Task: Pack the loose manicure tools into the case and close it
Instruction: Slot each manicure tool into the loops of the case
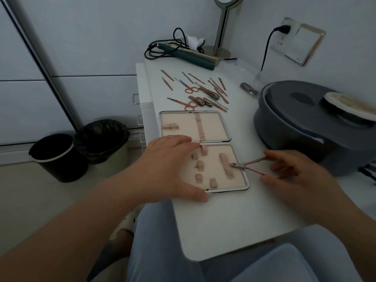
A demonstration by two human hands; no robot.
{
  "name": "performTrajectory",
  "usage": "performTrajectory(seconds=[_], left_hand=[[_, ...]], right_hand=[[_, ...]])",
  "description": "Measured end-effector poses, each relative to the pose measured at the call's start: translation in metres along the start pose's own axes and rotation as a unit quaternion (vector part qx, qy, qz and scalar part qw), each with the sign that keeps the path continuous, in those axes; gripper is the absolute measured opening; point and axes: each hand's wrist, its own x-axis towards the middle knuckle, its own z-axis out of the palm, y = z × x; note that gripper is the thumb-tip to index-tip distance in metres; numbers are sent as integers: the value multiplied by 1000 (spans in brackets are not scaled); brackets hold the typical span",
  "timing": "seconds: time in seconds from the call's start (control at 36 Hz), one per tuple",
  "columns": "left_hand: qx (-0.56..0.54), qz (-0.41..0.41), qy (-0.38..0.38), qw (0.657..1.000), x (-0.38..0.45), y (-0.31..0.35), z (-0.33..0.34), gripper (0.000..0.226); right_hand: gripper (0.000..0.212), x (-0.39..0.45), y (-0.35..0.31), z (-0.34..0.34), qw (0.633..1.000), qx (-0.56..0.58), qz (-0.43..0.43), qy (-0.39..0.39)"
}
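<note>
Head view: the left hand [171, 165] lies spread flat on the open case [223, 129]; the right hand [295, 171] pinches the nippers [250, 165] at the case's right rim. Loose tools [201, 91] lie beyond.

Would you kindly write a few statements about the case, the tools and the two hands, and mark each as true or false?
1. The case lies open on the table. True.
2. The right hand holds a pair of scissors. False: it holds the nippers by their pink handles, tip at the case's near half.
3. The left hand rests on the case's left side. True.
4. Every tool is already packed. False: the loose tools lie on the table beyond the case.
5. The hair straightener lies inside the case. False: it lies at the table's far end.
</note>
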Motion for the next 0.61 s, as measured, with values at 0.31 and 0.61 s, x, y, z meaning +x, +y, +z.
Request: performTrajectory(seconds=[0.31, 0.61], left_hand=[[-41, 13, -67, 997, -5, -7, -13, 96], [-124, 3, 16, 992, -3, -6, -5, 22]], right_hand=[[42, -6, -12, -3, 999, -33, -21, 1], [38, 11, -24, 10, 997, -19, -26, -72]])
